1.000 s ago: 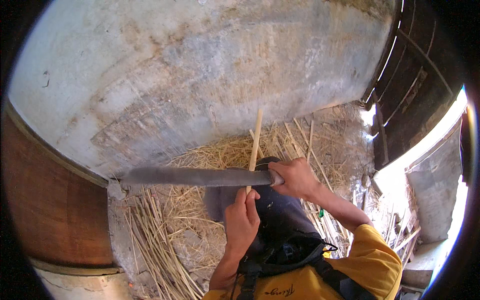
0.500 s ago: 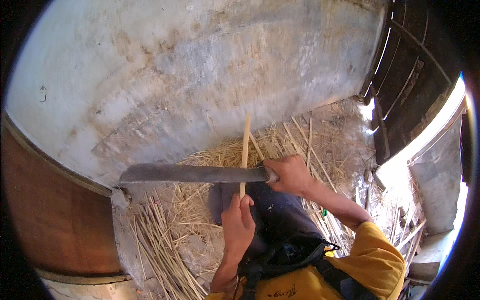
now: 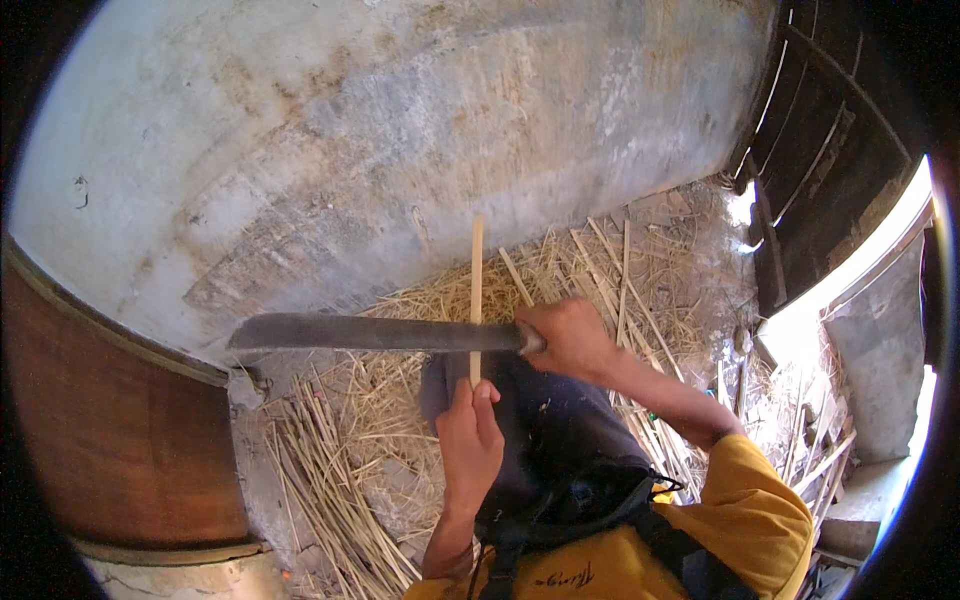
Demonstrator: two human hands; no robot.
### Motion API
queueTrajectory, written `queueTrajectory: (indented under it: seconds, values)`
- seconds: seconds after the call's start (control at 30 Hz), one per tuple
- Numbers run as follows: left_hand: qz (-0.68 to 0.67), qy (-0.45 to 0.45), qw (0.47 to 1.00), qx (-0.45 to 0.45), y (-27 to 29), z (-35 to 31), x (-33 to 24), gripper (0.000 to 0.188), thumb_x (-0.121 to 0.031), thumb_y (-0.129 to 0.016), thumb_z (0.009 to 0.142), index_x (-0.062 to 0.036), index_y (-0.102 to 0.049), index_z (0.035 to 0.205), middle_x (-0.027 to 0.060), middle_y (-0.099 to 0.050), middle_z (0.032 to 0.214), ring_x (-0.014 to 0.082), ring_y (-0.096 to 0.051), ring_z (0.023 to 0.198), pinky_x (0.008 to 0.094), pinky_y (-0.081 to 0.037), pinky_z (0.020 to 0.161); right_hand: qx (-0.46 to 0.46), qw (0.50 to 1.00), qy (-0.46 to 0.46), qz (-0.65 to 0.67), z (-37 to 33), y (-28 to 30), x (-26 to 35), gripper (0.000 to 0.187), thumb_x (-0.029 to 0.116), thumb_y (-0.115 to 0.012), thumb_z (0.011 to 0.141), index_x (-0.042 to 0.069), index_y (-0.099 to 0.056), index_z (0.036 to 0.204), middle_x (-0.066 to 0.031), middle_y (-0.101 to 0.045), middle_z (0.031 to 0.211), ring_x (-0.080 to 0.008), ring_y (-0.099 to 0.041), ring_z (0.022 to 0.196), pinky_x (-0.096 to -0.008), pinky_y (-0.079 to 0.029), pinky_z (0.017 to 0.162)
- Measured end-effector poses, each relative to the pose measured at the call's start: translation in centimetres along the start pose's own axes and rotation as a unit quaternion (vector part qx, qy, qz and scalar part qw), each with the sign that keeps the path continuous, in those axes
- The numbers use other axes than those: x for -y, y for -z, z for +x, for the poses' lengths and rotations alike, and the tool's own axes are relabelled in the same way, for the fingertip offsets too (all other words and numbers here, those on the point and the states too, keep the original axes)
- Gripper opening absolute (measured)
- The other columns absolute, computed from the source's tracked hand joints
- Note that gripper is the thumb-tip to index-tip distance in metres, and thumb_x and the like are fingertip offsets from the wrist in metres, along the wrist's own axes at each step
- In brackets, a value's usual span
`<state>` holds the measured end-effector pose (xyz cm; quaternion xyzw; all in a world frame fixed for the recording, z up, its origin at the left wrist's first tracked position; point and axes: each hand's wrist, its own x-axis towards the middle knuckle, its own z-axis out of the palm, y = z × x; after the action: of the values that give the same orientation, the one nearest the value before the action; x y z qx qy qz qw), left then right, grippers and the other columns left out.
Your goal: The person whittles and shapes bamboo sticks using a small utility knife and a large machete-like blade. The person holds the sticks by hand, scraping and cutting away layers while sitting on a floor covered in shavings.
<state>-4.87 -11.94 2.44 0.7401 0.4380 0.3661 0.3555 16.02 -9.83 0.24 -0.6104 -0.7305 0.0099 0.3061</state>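
A machete (image 3: 370,333) crosses a pale bamboo-like strip (image 3: 477,270) above a floor (image 3: 665,235) strewn with shavings (image 3: 390,395), before a stained wall (image 3: 400,130).
A brown panel (image 3: 130,440) edges the left side, toward which the blade tip points. Open air surrounds the strip's far end. The strip points away from the body, long axis nearly straight ahead, its near end pinched by the left hand (image 3: 470,440); the right hand (image 3: 572,340) has its fingers closed around the machete's handle (image 3: 532,340).

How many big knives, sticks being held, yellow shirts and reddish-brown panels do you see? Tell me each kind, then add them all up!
Big knife: 1
Held pale stick: 1
Yellow shirt: 1
Reddish-brown panel: 1
Total: 4
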Motion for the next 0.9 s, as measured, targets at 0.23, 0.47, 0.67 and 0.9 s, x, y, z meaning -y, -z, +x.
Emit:
queueTrajectory:
  seconds: [0.23, 0.47, 0.67, 0.9]
  values:
    - [0.002, -0.011, 1.0, 0.007, 0.1, 0.3, 0.2, 0.03, -0.023, -0.043, 0.11, -0.0008, -0.055, 0.095, 0.008, -0.047, 0.066, 0.0184, -0.044, 0.055, 0.0346, -0.035, 0.053, 0.037, 0.999, -0.031, 0.01, 0.5, 0.9, 0.5, 0.034, 0.021, -0.079, 0.065, 0.011, -0.065, 0.094, -0.0136, -0.068, 0.076, -0.0359, -0.069, 0.072, -0.0471, -0.054, 0.065]
    - [0.001, -0.047, 0.999, -0.018, -0.2, 0.1, 0.2, 0.031, -0.023, -0.042, 0.111, -0.0016, -0.055, 0.093, 0.0077, -0.043, 0.062, 0.0164, -0.041, 0.052, 0.0346, -0.033, 0.051, 0.021, 1.0, -0.01, -0.016, 1.0, 0.6, -0.4, 0.033, 0.018, -0.077, 0.065, 0.01, -0.065, 0.096, -0.0116, -0.068, 0.078, -0.0349, -0.069, 0.073, -0.0466, -0.054, 0.066]
    - [0.007, -0.021, 1.0, -0.011, 0.3, -0.4, 0.1, 0.03, -0.022, -0.044, 0.11, -0.0023, -0.054, 0.091, 0.0084, -0.043, 0.061, 0.0167, -0.042, 0.051, 0.0352, -0.033, 0.05, -0.008, 0.998, 0.042, 0.052, -0.1, -0.5, 1.2, 0.034, 0.017, -0.075, 0.066, 0.009, -0.066, 0.098, -0.0125, -0.068, 0.077, -0.0345, -0.069, 0.073, -0.0459, -0.054, 0.065]
    - [0.006, -0.106, 0.992, -0.069, -0.4, 0.9, 0.9, 0.03, -0.023, -0.044, 0.11, -0.0016, -0.053, 0.091, 0.0084, -0.043, 0.058, 0.0176, -0.043, 0.048, 0.0366, -0.034, 0.049, 0.022, 0.999, 0.002, 0.049, 0.6, -0.4, 1.7, 0.034, 0.017, -0.075, 0.066, 0.01, -0.068, 0.099, -0.0143, -0.069, 0.078, -0.036, -0.069, 0.073, -0.0455, -0.054, 0.065]
